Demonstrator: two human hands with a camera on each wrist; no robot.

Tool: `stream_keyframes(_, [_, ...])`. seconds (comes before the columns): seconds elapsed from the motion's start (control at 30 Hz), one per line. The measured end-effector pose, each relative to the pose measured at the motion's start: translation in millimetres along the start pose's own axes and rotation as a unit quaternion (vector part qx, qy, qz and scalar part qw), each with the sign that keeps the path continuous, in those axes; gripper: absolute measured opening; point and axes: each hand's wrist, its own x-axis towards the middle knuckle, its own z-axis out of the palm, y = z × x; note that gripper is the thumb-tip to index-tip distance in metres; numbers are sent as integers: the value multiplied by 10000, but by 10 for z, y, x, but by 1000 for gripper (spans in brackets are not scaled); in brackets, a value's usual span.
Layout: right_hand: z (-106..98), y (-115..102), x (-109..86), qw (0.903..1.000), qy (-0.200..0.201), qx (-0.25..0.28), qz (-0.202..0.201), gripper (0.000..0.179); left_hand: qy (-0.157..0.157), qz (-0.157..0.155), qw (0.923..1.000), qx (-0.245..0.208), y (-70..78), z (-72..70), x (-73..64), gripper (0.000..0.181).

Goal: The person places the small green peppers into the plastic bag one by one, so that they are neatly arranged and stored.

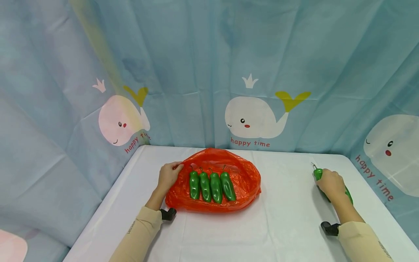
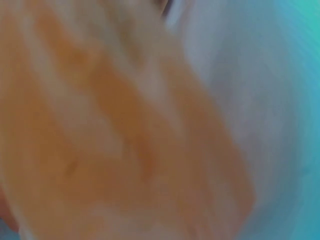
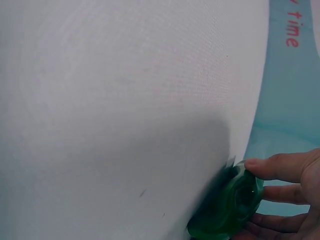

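Note:
My left hand (image 1: 168,176) pinches the left rim of a red plastic bag (image 1: 254,182), which lies spread open on the table. Inside it, several green peppers (image 1: 216,187) lie side by side, stems pointing away from me. Far to the right, my right hand (image 1: 332,183) grips another green pepper (image 1: 317,174) from above, its stem toward the back. In the right wrist view, thumb and fingers hold this glossy pepper (image 3: 227,210) along its side, over a shadow on the cloth. A blurred orange-brown surface fills most of the left wrist view; its detail cannot be made out.
A white cloth (image 1: 281,214) covers the table, with a wide stretch between the bag and my right hand. Blue curtains (image 1: 196,72) printed with whales hang behind the table and along both sides. Black wrist mounts (image 1: 168,214) sit at both sleeves.

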Motion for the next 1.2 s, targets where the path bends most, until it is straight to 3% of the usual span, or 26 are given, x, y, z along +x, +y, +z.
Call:
stream_keyframes(0.57, [-1,-24,-44,9994,-51,267,193,51,-9,-15,10000,-30,2,3,5,32])
stream_keyframes(1.2, [-51,-88,-114,9989,315,339,88,52,-38,-27,10000,-41,-5,-28,4,33])
